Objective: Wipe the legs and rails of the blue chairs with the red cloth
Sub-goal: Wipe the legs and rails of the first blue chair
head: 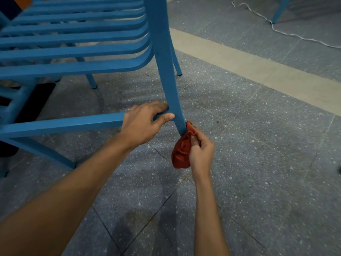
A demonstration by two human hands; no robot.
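— What's worn on the arms?
— Nothing I can see: both forearms (77, 182) bare, left hand (143, 124) and right hand (202, 152) ungloved.
— Nails?
— The left thumbnail (169, 116) looks short, though it's blurry.

Blue chair (73, 43), slatted metal, stands upright; my left hand (144, 122) grips its low side rail (64, 124) at the near leg (166, 71), and my right hand (202, 154) holds the red cloth (181, 154) bunched against that leg's bottom end.

Grey speckled floor tiles (267, 172), pale beige strip (239, 68)
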